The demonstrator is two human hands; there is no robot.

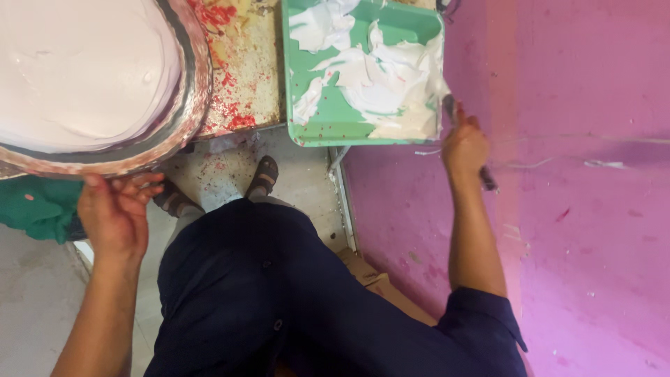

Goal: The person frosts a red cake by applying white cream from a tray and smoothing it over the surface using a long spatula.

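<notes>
Putty knife, a dark slim tool, sits in the right hand against the pink wall, just beside the right edge of the green tray. Its long axis runs on a slant, from the upper end near the tray's corner at the top left down to the lower end that sticks out below the hand at the bottom right; which end is the blade cannot be told, since the hand covers the middle. The right grip is closed around that tool, fingers wrapped over it, with the forearm stretched up from the dark blue sleeve and the wrist nearly straight. The tray is smeared with white putty and speckled red. The left hand reaches up with its arm extended, palm turned away and fingers curled onto the lower rim of a large round metal pan, so this grip is closed on the rim. Pale pinkish paste fills the pan. Between pan and tray lies a paint-spattered board in yellow and red. Below, a sandalled foot stands on the concrete floor, and a green cloth lies just left of the left hand.
</notes>
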